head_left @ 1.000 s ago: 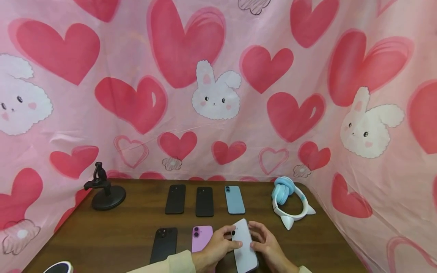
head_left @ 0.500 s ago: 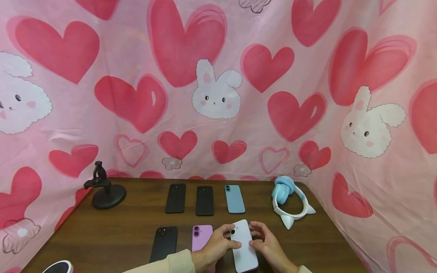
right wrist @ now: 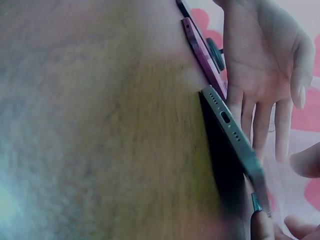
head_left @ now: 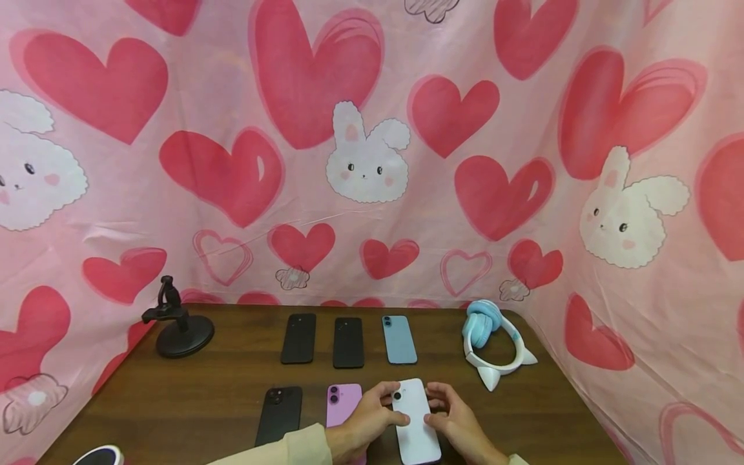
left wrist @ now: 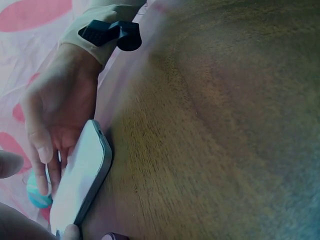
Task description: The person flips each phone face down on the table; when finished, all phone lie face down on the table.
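In the head view a white smartphone [head_left: 414, 426] is between both hands, camera side up. My left hand [head_left: 369, 416] holds its left edge, a fingertip at the camera corner and the thumb over the back. At the right edge, my right hand [head_left: 456, 420] holds it with thumb and fingers. The right wrist view shows the smartphone [right wrist: 237, 137] edge-on and tilted, its charging port facing the camera and a dark shadow beneath. Left of it lies a pink smartphone [head_left: 344, 405], partly covered by the left hand.
Two black smartphones [head_left: 299, 339] [head_left: 349, 342] and a blue one [head_left: 400, 340] lie in a back row. Another black smartphone [head_left: 280, 416] is front left. White-and-blue headphones [head_left: 496, 345] lie right, a black stand [head_left: 181, 332] left, and a white-rimmed round object [head_left: 101, 456] at the lower left.
The white smartphone's top end has dipped slightly towards the person and its back now looks brighter. Both hands stay at its edges, with the right fingers shifted a little.
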`<state>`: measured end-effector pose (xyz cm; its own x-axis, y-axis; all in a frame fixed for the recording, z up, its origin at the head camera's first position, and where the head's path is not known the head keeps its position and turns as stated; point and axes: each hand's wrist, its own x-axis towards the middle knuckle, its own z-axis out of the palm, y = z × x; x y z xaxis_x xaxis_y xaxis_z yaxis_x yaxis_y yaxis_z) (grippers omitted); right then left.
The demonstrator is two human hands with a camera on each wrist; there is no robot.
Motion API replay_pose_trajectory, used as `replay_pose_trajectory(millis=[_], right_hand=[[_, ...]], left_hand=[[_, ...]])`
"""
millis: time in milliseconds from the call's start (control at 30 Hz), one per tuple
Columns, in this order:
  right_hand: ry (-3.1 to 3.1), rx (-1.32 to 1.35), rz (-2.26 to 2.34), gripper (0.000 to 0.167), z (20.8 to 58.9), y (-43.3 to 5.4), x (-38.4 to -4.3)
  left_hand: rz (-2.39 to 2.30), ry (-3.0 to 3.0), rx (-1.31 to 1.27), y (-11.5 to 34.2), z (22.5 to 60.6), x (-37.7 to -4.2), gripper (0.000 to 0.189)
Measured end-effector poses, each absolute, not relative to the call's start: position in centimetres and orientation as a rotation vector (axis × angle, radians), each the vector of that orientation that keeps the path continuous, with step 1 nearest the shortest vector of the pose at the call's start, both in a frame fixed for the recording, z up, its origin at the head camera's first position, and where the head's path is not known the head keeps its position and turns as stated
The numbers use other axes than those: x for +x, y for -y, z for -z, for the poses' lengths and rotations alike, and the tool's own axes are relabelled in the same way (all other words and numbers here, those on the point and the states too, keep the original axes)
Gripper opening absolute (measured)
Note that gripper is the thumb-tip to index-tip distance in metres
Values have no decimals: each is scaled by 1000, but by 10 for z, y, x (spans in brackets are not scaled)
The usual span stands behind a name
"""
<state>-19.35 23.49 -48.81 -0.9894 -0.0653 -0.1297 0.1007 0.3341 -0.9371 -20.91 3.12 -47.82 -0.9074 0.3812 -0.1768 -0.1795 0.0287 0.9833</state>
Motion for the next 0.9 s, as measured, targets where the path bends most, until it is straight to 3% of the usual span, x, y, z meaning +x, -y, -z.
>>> replay_pose_trajectory(millis=[667,900], right_hand=[[-2629,-50,1478,55,491,-235,-197],[-2593,-11,1601,63,482,-237,-199]], left_hand=[[-1886,-1943,206,-31,481,-214,66],[-1749,-2224,510,-14,473,-207,68]])
